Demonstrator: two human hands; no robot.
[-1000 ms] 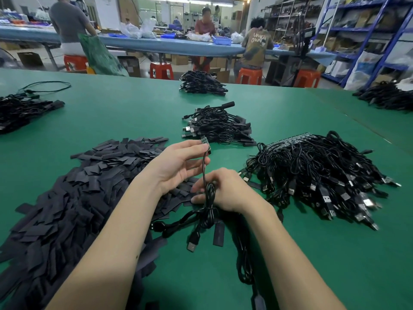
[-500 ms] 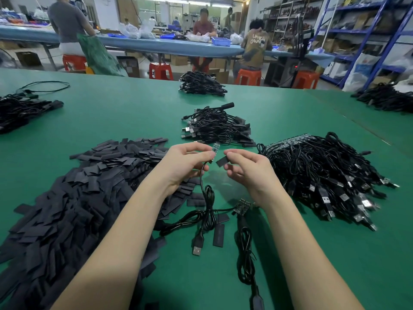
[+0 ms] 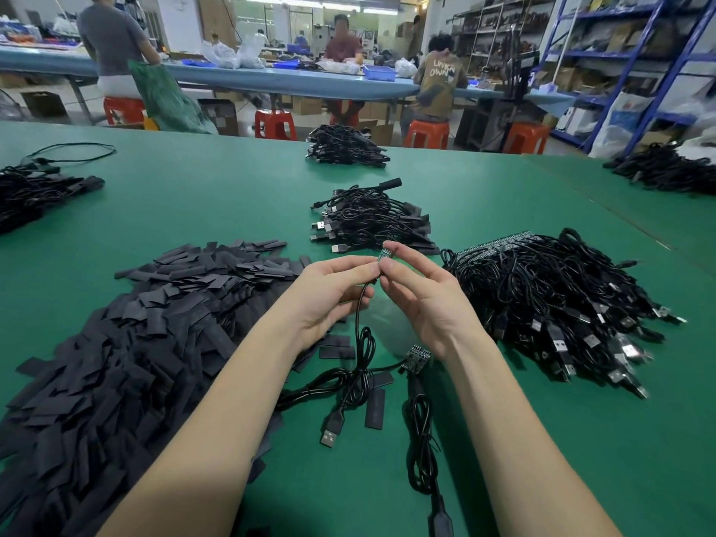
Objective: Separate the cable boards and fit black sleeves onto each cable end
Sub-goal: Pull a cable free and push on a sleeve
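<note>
My left hand (image 3: 329, 292) pinches a black USB cable (image 3: 358, 343) just below its small circuit board (image 3: 386, 253), held upright above the green table (image 3: 193, 203). My right hand (image 3: 418, 292) meets it at the board, fingertips closed around the cable end; a sleeve in them is hidden by the fingers. The cable hangs down to a coil and a USB plug (image 3: 331, 434). A second cable with a board (image 3: 416, 358) lies under my right wrist. A big heap of flat black sleeves (image 3: 128, 343) lies at left.
A large tangle of cables joined on boards (image 3: 561, 296) sits at right. A pile of sleeved cables (image 3: 372, 222) lies ahead, with more bundles (image 3: 346, 147) farther off and at both edges. Loose sleeves (image 3: 376, 408) lie near the plug. People sit at a far blue bench.
My right hand rose from the coiled cable on the table, took a black sleeve, and has closed in on the board end that my left hand holds up.
</note>
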